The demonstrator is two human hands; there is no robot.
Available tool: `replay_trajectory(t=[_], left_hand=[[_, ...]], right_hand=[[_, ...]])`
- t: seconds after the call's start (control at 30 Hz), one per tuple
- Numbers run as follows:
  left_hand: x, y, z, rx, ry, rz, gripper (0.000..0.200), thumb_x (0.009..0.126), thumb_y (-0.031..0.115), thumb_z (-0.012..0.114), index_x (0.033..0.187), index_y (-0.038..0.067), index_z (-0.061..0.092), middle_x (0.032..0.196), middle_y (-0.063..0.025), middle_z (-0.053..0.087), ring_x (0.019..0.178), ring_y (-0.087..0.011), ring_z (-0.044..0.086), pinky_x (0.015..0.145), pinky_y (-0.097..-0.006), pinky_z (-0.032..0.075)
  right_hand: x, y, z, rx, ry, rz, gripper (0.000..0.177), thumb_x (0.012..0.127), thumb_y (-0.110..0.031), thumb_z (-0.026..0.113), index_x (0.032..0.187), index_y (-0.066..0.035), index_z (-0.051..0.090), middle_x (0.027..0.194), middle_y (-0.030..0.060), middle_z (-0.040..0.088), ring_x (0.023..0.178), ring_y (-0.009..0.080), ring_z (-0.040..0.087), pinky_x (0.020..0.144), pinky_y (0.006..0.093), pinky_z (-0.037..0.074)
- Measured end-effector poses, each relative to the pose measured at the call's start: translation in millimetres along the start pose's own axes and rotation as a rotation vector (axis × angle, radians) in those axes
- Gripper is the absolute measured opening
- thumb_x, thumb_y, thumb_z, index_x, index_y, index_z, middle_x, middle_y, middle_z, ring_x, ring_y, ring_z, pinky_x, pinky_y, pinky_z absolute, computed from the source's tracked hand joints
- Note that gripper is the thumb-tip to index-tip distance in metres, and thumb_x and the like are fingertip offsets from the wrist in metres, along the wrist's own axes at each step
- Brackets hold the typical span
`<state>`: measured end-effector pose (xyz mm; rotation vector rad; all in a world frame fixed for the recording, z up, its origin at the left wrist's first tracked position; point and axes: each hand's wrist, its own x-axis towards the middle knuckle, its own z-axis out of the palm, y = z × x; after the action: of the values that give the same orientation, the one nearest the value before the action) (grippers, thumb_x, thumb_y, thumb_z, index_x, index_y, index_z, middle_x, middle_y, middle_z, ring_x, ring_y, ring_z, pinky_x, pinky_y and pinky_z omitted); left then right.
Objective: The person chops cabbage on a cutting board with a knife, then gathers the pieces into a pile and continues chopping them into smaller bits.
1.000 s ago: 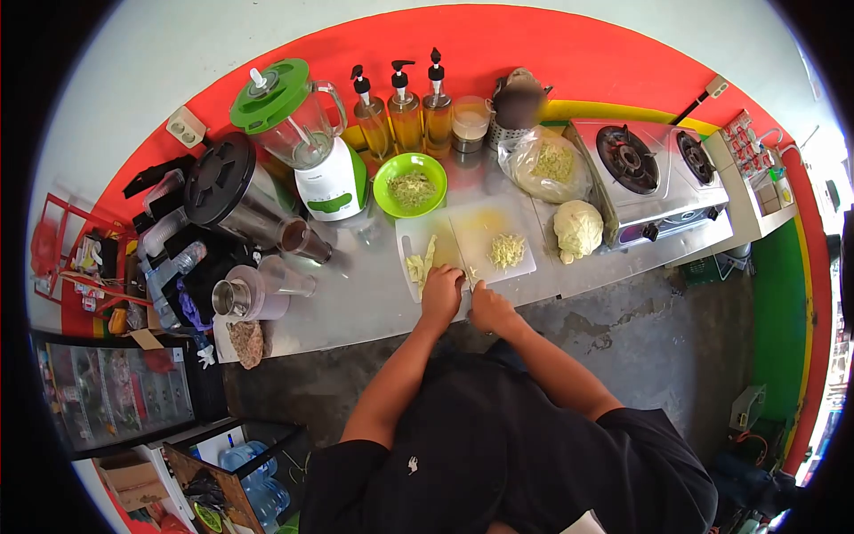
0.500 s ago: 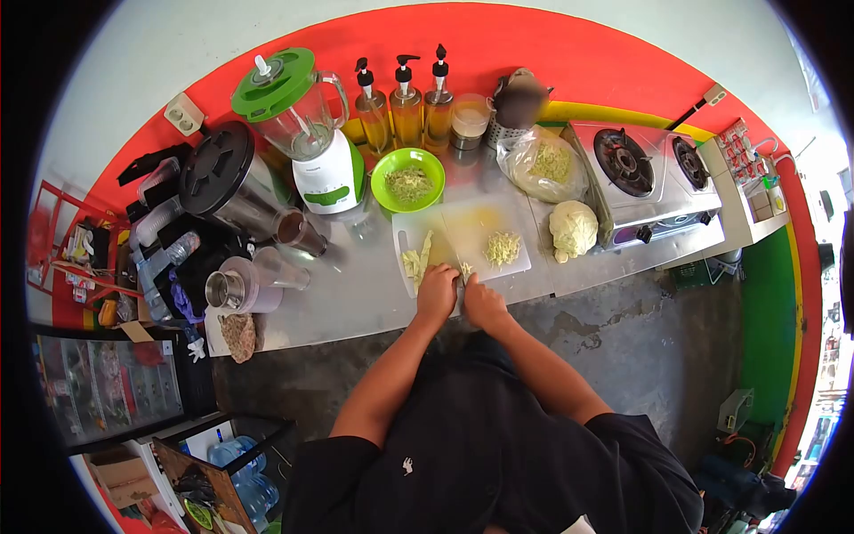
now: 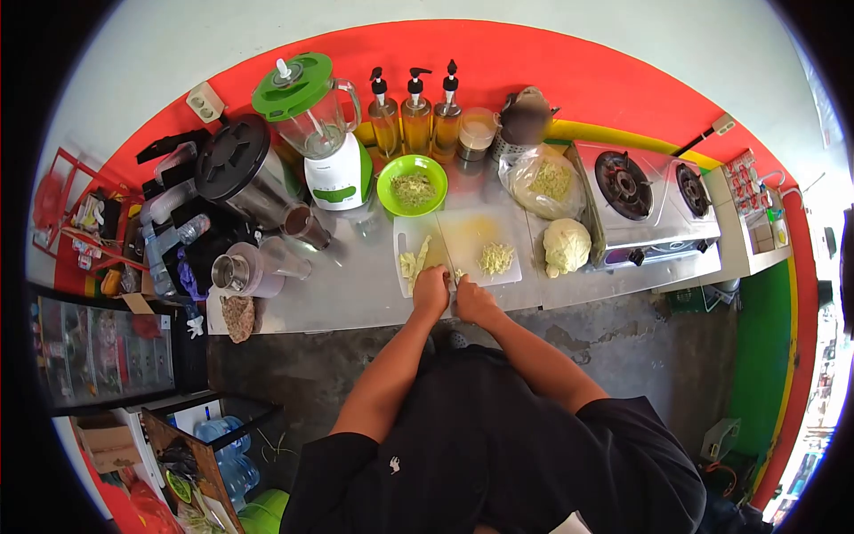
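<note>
Left hand (image 3: 431,289) and right hand (image 3: 474,300) side by side at the board's (image 3: 471,227) near edge, slightly apart, fingers curled. Cannot tell what either closes on; grips hidden, too small to read. A few bits of cabbage between them.

Strips (image 3: 422,254) lie on the board just beyond the left hand: likely light, limp, a little slippery when stacked; best pinned from above, fingertips tucked. Shreds (image 3: 495,259) heaped to the right: loose, probably springy, better scooped than pinched.

Farther out, on the surface (image 3: 356,307): cabbage head (image 3: 567,246), presumably heavy and firm, wants a palm around its side. Green bowl (image 3: 413,165) beyond the board.
</note>
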<state>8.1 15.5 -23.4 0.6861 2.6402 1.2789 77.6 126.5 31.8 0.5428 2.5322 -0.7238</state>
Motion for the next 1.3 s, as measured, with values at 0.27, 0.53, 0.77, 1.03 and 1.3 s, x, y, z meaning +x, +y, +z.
replay_trajectory(t=[0.27,0.53,0.77,1.03,1.3], left_hand=[[-1,4,-2,0.011,0.006,-0.047,0.006,0.08,0.002,0.063,0.082,0.002,0.069,0.083,-0.0202,0.067,0.081,-0.0406,0.065,0.071,-0.0485,0.051],[-4,8,-3,0.01,0.055,-0.015,0.005,0.079,0.002,0.066,0.083,0.002,0.069,0.083,-0.0193,0.066,0.081,-0.0385,0.065,0.072,-0.0463,0.051],[-8,13,-7,0.036,0.07,-0.047,0.006,0.082,0.007,0.065,0.085,0.005,0.069,0.086,-0.0175,0.066,0.084,-0.0383,0.065,0.073,-0.0466,0.051],[-11,18,-9,0.066,0.063,-0.09,0.005,0.083,0.008,0.065,0.085,0.006,0.069,0.087,-0.0154,0.066,0.086,-0.0372,0.065,0.073,-0.0466,0.051],[-11,14,-5,0.116,0.046,-0.105,0.005,0.084,0.009,0.065,0.087,0.006,0.068,0.089,-0.0138,0.067,0.089,-0.0358,0.065,0.075,-0.0465,0.051]], right_hand=[[5,-2,5,0.002,-0.043,0.05,0.035,0.092,-0.013,0.055,0.12,0.005,0.043,0.115,0.0323,0.065,0.11,0.0457,0.065,0.095,0.052,0.051],[-2,3,16,-0.031,-0.053,0.04,0.04,0.089,-0.019,0.061,0.117,0.005,0.045,0.113,0.0319,0.066,0.109,0.0467,0.065,0.095,0.0552,0.05],[-1,-2,-9,-0.034,-0.116,0.01,0.043,0.091,-0.016,0.059,0.123,0.005,0.041,0.115,0.0325,0.065,0.111,0.0464,0.064,0.096,0.0531,0.05],[4,3,7,-0.023,-0.094,0.005,0.044,0.091,-0.016,0.06,0.124,0.005,0.042,0.115,0.0324,0.065,0.111,0.0453,0.064,0.095,0.051,0.052],[-9,2,9,-0.036,-0.12,0.012,0.044,0.091,-0.018,0.061,0.124,0.005,0.041,0.115,0.0319,0.065,0.11,0.0451,0.065,0.095,0.0519,0.052]])
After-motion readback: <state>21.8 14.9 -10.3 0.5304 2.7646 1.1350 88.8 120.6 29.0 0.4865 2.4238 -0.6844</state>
